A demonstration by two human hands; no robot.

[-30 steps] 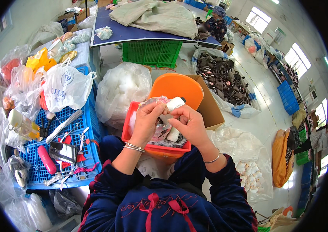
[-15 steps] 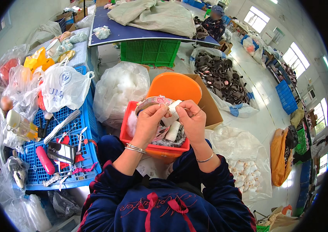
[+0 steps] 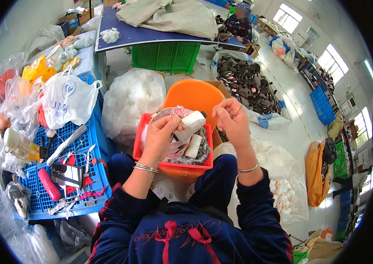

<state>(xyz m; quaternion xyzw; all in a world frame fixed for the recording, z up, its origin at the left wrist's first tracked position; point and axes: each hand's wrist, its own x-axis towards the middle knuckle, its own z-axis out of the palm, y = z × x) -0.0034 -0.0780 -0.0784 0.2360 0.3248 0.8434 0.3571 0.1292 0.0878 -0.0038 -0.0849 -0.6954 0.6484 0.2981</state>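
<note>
My left hand (image 3: 160, 135) is closed in a pinch over the left side of a red basket (image 3: 139, 147); what its fingertips hold is too small to make out. Beside those fingertips a white thread spool (image 3: 194, 121) with a dark end lies tilted on the basket's contents. A second white spool (image 3: 194, 146) rests just below it, on grey fluffy material (image 3: 204, 152). Up and to the right, apart from the left hand, my right hand (image 3: 235, 123) has its fingers pinched together. A thin dark sliver like a needle (image 3: 239, 109) sticks out from them.
An orange stool seat (image 3: 195, 94) stands behind the basket, with a bag of white stuffing (image 3: 133, 97) to its left. On the left, a blue crate (image 3: 37, 193) carries scissors, a phone and a pink case. Sacks of dark plush pieces (image 3: 248, 83) and white pieces (image 3: 283, 193) lie right.
My hands, close together over the spool before, are now apart. The right has moved up and to the right; the left has shifted slightly left. The upper spool now lies free of the right hand.
</note>
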